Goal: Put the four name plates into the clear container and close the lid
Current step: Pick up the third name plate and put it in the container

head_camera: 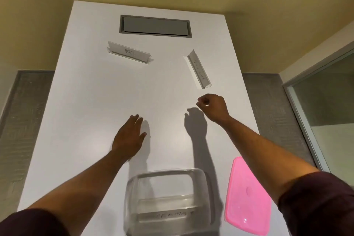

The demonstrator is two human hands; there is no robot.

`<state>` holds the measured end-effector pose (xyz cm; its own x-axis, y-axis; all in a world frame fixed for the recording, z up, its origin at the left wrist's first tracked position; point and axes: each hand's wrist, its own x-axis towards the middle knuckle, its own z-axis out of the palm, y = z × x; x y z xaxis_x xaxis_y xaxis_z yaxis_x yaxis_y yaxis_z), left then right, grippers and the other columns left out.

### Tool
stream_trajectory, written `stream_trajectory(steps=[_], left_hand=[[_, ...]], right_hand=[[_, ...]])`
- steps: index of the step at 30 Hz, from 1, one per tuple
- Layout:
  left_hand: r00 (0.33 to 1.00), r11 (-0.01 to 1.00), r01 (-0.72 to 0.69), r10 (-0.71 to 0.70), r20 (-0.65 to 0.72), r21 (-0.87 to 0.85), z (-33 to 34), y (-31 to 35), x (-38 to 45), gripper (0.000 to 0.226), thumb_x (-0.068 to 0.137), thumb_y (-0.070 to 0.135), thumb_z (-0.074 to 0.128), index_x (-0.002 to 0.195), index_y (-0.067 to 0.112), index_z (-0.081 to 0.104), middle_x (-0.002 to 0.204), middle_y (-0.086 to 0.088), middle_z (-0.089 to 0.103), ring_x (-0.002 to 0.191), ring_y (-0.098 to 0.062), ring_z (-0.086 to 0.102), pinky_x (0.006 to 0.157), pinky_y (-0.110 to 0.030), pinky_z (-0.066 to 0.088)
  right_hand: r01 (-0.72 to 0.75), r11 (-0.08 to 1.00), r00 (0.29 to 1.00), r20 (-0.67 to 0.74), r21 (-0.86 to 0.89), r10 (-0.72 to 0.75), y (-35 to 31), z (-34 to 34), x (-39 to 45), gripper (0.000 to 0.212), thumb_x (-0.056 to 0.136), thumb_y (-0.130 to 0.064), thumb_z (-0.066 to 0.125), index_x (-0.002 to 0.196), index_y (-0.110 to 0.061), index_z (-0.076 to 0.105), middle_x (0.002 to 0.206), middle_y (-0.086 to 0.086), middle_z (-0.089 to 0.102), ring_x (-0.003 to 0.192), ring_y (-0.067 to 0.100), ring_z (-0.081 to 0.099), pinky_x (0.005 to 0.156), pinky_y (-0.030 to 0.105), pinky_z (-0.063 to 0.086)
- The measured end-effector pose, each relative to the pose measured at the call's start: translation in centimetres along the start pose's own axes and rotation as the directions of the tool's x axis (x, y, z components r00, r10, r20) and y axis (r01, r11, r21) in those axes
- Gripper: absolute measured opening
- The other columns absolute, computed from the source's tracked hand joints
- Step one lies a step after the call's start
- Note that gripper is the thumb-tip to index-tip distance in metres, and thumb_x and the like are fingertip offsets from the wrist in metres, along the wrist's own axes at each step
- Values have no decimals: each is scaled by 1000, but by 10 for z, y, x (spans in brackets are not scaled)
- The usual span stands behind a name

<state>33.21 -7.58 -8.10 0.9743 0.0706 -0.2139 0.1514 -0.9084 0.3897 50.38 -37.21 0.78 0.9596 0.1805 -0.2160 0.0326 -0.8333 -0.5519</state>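
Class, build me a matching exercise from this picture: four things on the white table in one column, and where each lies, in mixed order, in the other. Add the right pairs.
Things
1. pink lid
2. clear container
3. name plate marked "Dog"
4. grey hatch

Places
A. far end of the table, set into its top
B. near edge, in the middle
C. far left, just in front of the hatch
D. near right, beside the container

Pairs: 1-D, 2-B, 3-C, 4-A
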Motion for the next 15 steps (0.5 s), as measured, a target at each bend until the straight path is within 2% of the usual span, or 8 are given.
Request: stream_trajectory(steps=[2, 5, 9, 11, 13, 15], left_hand=[[1000, 999, -25, 25, 9, 23, 7, -8, 12, 70, 98, 39, 50, 156, 11, 21, 166, -7, 17, 153, -26, 15, 123, -40, 22], [999, 997, -39, 38, 16, 66, 16, -19, 27, 74, 98, 43, 48, 157, 12, 15, 167, -5, 8, 154, -30, 11, 121, -49, 24], [999, 993, -45, 42, 34, 108, 30, -30, 33, 72, 99, 52, 27, 158, 16, 8, 168, -1, 2, 154, -30, 6, 120, -50, 22], [999, 994, -34, 33, 16, 104, 38, -32, 31, 71, 99, 54, 22, 158, 21, 2, 168, 3, -4, 155, -25, -3, 122, -49, 15], [1000, 995, -14, 13, 8, 104, 42, -35, 32, 70, 99, 55, 20, 158, 25, -3, 168, 7, -8, 154, -21, -9, 123, -48, 10], [1000, 995, -10, 7, 25, 101, 43, -36, 34, 70, 98, 56, 18, 157, 27, -6, 167, 9, -11, 154, -19, -13, 124, -47, 7]], right_hand=[[-7, 999, 999, -33, -53, 6, 4, -1, 32, 29, 88, -27, 72, 115, -13, 74, 115, 5, 74, 107, 22, 68, 96, 36, 52], [-74, 994, 995, -77, -83, 68, 10, -1, 80, 44, 89, -27, 71, 130, -14, 63, 131, 10, 63, 119, 27, 62, 99, 36, 47], [-182, 981, 977, -126, -68, 172, 15, 2, 131, 52, 90, -24, 66, 138, -7, 54, 138, 15, 58, 127, 33, 57, 101, 39, 46], [-249, 968, 962, -122, -38, 243, 17, 5, 149, 42, 89, -23, 64, 125, -3, 63, 125, 16, 68, 120, 35, 62, 93, 39, 51], [-286, 958, 953, -108, -2, 284, 19, 9, 159, 23, 83, -20, 62, 91, -2, 72, 92, 14, 74, 94, 36, 71, 67, 33, 53], [-305, 952, 948, -93, 5, 304, 21, 12, 162, 19, 77, -18, 59, 74, -2, 70, 68, 8, 68, 73, 34, 70, 50, 25, 44]])
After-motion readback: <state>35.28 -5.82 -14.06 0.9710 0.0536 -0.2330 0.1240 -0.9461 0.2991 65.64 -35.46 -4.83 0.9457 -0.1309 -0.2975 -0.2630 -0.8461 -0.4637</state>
